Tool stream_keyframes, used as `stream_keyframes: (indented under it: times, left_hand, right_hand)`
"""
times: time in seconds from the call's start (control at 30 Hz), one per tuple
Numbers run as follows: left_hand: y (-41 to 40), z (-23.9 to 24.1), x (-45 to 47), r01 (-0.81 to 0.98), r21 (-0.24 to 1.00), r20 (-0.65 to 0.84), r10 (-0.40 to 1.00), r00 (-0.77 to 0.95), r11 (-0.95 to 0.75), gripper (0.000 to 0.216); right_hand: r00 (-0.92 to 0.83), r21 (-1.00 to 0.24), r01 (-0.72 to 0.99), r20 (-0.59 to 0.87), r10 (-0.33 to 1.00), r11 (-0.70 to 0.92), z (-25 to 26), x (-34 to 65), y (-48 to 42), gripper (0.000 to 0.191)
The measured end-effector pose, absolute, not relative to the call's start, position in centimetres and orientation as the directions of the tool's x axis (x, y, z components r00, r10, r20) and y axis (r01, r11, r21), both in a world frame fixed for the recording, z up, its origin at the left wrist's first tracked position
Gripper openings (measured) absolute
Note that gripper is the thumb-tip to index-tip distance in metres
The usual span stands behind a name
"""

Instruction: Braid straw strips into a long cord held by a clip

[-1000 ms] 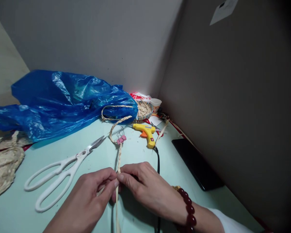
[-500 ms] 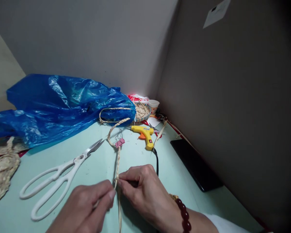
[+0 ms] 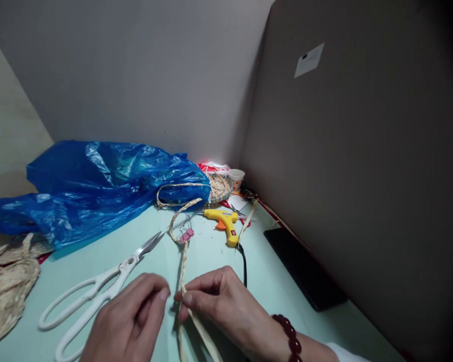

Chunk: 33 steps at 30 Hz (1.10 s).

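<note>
Where right fingers (image 3: 197, 300) pinch, braid (image 3: 183, 265) meets strands (image 3: 204, 334).

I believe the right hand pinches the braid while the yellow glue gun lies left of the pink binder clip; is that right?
Not quite: the head view shows the yellow glue gun right of the pink binder clip; the right hand does pinch the braid.
</note>
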<state>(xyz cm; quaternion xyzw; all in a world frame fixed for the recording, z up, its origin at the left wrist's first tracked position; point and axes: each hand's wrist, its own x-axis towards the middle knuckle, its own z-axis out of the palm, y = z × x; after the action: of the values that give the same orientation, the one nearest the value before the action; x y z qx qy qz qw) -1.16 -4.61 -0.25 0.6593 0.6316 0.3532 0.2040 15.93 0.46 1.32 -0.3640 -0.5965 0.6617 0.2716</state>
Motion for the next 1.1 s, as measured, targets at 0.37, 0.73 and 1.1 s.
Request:
stream_keyframes:
  times: [0.37,0.73,1.1]
  left_hand:
    - [-3.2,0.4,-0.3,-0.072,0.883,-0.455,0.884,0.106,0.463,0.047]
    - [-4.2,0.4,-0.1,0.293,0.89,-0.376,0.926,0.038,0.35,0.035]
    - [-3.9,-1.6,-0.9,-0.052,0.919,-0.386,0.918,0.094,0.391,0.052]
  right_hand:
    - [-0.613,-0.993,0.111,-0.035,0.789,0.043,1.2,16.2,-0.3,0.024]
    - [-0.686,-0.339,0.496,0.412,0.6,0.8,0.2,16.0,-1.3,0.01]
    - [-0.746,0.307,0.342,0.664,0.058,0.888,-2.5,14.8,-1.1,0.021]
